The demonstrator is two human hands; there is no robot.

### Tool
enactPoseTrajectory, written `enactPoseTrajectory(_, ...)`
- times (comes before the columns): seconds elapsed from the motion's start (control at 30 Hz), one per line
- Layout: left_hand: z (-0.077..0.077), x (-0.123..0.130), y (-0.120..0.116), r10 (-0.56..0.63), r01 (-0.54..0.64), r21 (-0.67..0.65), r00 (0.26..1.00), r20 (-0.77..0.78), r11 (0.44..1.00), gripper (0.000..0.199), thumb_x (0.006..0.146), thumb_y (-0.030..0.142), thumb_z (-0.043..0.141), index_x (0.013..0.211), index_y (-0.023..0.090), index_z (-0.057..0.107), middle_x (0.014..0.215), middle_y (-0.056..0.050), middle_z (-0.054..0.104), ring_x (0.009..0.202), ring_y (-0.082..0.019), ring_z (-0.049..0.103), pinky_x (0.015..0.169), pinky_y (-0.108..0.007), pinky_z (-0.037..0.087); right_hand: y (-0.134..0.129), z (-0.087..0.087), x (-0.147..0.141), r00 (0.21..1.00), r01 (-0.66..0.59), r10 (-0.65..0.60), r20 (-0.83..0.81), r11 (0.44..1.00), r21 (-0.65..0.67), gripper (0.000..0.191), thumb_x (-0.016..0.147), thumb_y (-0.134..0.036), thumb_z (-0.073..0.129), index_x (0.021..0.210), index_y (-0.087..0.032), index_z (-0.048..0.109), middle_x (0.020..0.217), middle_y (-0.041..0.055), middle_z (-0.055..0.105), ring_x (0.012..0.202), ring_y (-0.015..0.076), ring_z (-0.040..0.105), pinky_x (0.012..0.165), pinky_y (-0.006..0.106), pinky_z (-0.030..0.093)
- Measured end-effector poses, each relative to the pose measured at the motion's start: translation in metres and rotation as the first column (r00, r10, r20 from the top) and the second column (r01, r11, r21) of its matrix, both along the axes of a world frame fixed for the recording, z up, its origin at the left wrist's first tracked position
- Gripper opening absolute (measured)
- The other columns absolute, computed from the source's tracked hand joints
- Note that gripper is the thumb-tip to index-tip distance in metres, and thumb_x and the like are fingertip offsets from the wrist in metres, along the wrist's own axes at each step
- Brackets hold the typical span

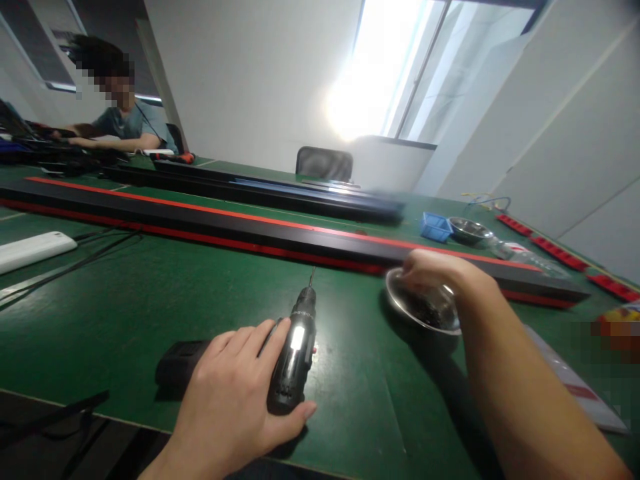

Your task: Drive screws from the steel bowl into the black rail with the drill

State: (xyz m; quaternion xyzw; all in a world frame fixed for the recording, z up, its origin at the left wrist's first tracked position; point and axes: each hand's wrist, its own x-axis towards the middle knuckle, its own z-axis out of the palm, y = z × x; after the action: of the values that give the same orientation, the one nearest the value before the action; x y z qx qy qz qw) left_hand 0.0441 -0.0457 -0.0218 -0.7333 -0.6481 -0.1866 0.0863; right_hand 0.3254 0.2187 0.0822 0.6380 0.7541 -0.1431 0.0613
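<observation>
My left hand [240, 393] is wrapped round a black cordless drill [293, 357], which lies on its side on the green table. Its thin bit [313, 277] points away from me, toward a long black bar [240, 227] with red edges. The drill's dark base [180, 363] shows left of my fingers. My right hand [430, 270] is closed at the far rim of a shiny metal bowl [425, 310], fingertips blurred and partly hidden. The bowl looks tilted and has small dark pieces inside, too blurred to name.
Behind the bar lie more dark bars [280, 193]. A blue basket [436, 227] and another metal bowl [470, 230] stand at right, near red trays [557, 253]. A plastic bag [575, 380] lies beside my right forearm. At left are a white device [37, 250], cables and a seated person [125, 123].
</observation>
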Motion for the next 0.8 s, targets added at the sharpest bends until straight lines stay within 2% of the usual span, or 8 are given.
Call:
enactPoseTrajectory(0.1, 0.000, 0.001, 0.000, 0.005, -0.005, 0.004, 1.000, 0.008, 1.000, 0.083, 0.076, 0.064, 0.067, 0.145, 0.021, 0.051, 0.137, -0.012, 0.063, 0.118, -0.036, 0.058, 0.102, -0.054, 0.039, -0.009, 0.013, -0.016, 0.986, -0.123, 0.120, -0.111, 0.992, -0.016, 0.014, 0.086, -0.022, 0.067, 0.081, -0.016, 0.078, 0.076, 0.0076, 0.074, 0.063, 0.0169, 0.067, 0.056, 0.025, 0.045)
enactPoseTrajectory(0.2, 0.000, 0.002, 0.000, 0.008, -0.008, 0.013, 1.000, 0.012, 1.000, 0.082, 0.077, 0.064, 0.066, 0.145, 0.021, 0.051, 0.137, -0.012, 0.063, 0.118, -0.036, 0.058, 0.102, -0.054, 0.038, -0.023, 0.014, -0.045, 0.936, -0.220, 0.233, -0.263, 0.972, 0.082, 0.017, 0.092, -0.024, 0.064, 0.086, -0.015, 0.077, 0.079, 0.0071, 0.076, 0.065, 0.0151, 0.067, 0.059, 0.023, 0.046)
enactPoseTrajectory(0.27, 0.000, 0.002, 0.000, 0.008, -0.008, 0.014, 1.000, 0.016, 1.000, 0.082, 0.077, 0.064, 0.066, 0.145, 0.020, 0.052, 0.137, -0.012, 0.063, 0.118, -0.036, 0.058, 0.102, -0.055, 0.039, -0.031, 0.002, -0.069, 0.880, -0.276, 0.310, -0.360, 0.950, 0.145, 0.016, 0.093, -0.022, 0.063, 0.087, -0.014, 0.075, 0.080, 0.0072, 0.076, 0.065, 0.0149, 0.067, 0.060, 0.023, 0.047)
enactPoseTrajectory(0.37, -0.001, 0.002, 0.000, -0.001, 0.000, 0.013, 1.000, 0.021, 1.000, 0.083, 0.077, 0.065, 0.066, 0.145, 0.020, 0.052, 0.137, -0.012, 0.063, 0.118, -0.036, 0.058, 0.102, -0.055, 0.039, -0.038, -0.033, -0.099, 0.788, -0.274, 0.411, -0.459, 0.901, 0.336, 0.015, 0.093, -0.023, 0.064, 0.091, -0.016, 0.077, 0.088, 0.0078, 0.078, 0.068, 0.0152, 0.068, 0.065, 0.024, 0.048)
enactPoseTrajectory(0.47, -0.001, 0.003, 0.000, 0.005, -0.005, 0.009, 1.000, 0.020, 1.000, 0.083, 0.077, 0.066, 0.065, 0.145, 0.020, 0.052, 0.137, -0.013, 0.063, 0.117, -0.037, 0.059, 0.102, -0.055, 0.039, -0.036, -0.074, -0.118, 0.705, -0.172, 0.383, -0.597, 0.909, 0.380, 0.015, 0.091, -0.027, 0.067, 0.094, -0.017, 0.077, 0.093, 0.0082, 0.078, 0.073, 0.0166, 0.070, 0.069, 0.026, 0.050)
enactPoseTrajectory(0.57, 0.000, 0.004, 0.000, 0.009, -0.010, 0.012, 1.000, 0.024, 1.000, 0.083, 0.077, 0.068, 0.064, 0.144, 0.021, 0.053, 0.137, -0.013, 0.063, 0.117, -0.037, 0.059, 0.101, -0.055, 0.039, -0.031, -0.101, -0.122, 0.650, -0.053, 0.272, -0.710, 0.948, 0.314, 0.018, 0.090, -0.032, 0.069, 0.094, -0.016, 0.076, 0.091, 0.0088, 0.077, 0.071, 0.0167, 0.070, 0.066, 0.027, 0.051)
enactPoseTrajectory(0.67, 0.002, 0.006, 0.000, 0.004, -0.004, 0.016, 0.999, 0.038, 1.000, 0.083, 0.077, 0.069, 0.063, 0.144, 0.021, 0.054, 0.136, -0.012, 0.064, 0.116, -0.037, 0.059, 0.100, -0.055, 0.039, -0.027, -0.110, -0.119, 0.598, -0.005, 0.186, -0.780, 0.974, 0.228, 0.021, 0.088, -0.033, 0.071, 0.095, -0.013, 0.074, 0.087, 0.0085, 0.076, 0.062, 0.0148, 0.067, 0.060, 0.026, 0.051)
enactPoseTrajectory(0.8, 0.004, 0.006, 0.001, 0.005, -0.006, 0.011, 0.999, 0.051, 1.000, 0.084, 0.077, 0.069, 0.063, 0.144, 0.020, 0.054, 0.135, -0.013, 0.064, 0.116, -0.037, 0.059, 0.100, -0.056, 0.039, -0.026, -0.105, -0.117, 0.531, 0.022, 0.125, -0.838, 0.987, 0.162, 0.021, 0.087, -0.032, 0.073, 0.094, -0.012, 0.074, 0.080, 0.0068, 0.075, 0.057, 0.0127, 0.064, 0.056, 0.024, 0.049)
